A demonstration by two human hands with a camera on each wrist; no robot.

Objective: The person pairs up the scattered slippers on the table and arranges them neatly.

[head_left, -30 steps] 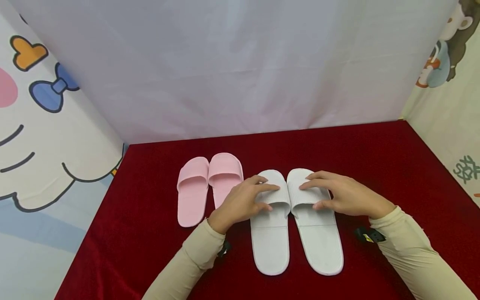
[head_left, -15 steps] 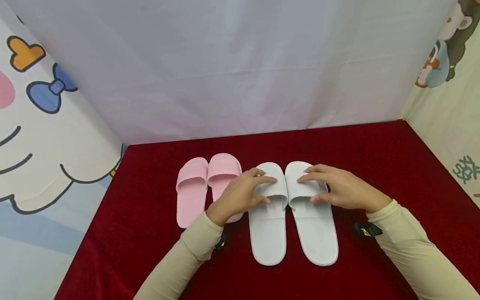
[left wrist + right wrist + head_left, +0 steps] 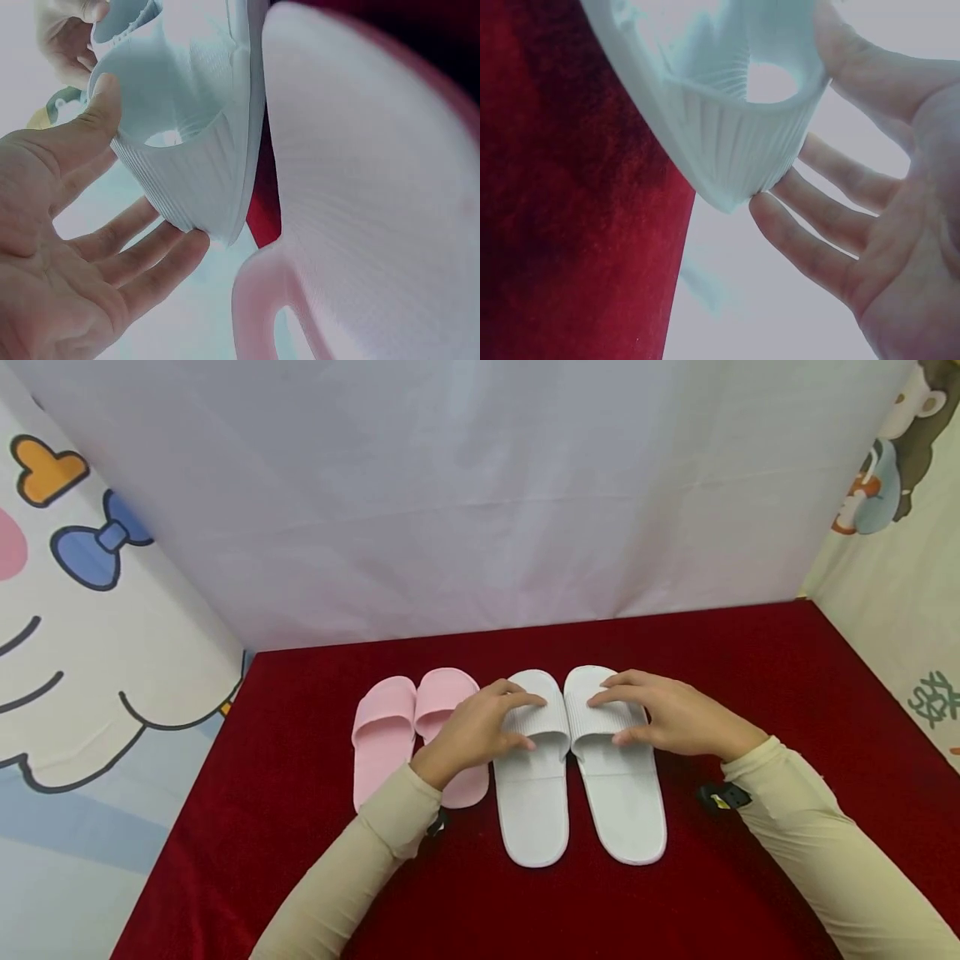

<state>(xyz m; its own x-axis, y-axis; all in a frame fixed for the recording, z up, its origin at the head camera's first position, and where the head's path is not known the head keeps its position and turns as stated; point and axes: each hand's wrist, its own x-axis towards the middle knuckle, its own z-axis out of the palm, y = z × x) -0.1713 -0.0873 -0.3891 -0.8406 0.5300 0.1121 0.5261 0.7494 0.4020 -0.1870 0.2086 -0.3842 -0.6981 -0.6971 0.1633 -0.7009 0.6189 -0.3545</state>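
Observation:
A pair of white slide slippers lies side by side on dark red cloth in the head view. My left hand (image 3: 476, 727) holds the left white slipper (image 3: 534, 822) by its ribbed strap, thumb at the strap's rear edge and fingers toward its front. On the right white slipper (image 3: 626, 818), my right hand (image 3: 678, 718) holds the strap the same way from the outer side. The left wrist view shows the thumb and fingertips touching the strap (image 3: 180, 172). In the right wrist view the fingertips meet the ribbed strap (image 3: 735, 142).
A pair of pink slippers stands just left: the left pink slipper (image 3: 384, 747) and the right pink slipper (image 3: 467, 787), partly hidden by my left hand. Red cloth (image 3: 712, 643) covers the table. A pale curtain (image 3: 480, 527) hangs behind, with printed panels at both sides.
Both white slippers have slid away from me and slightly left, with both hands moving along on their straps. The pink slippers stay in place.

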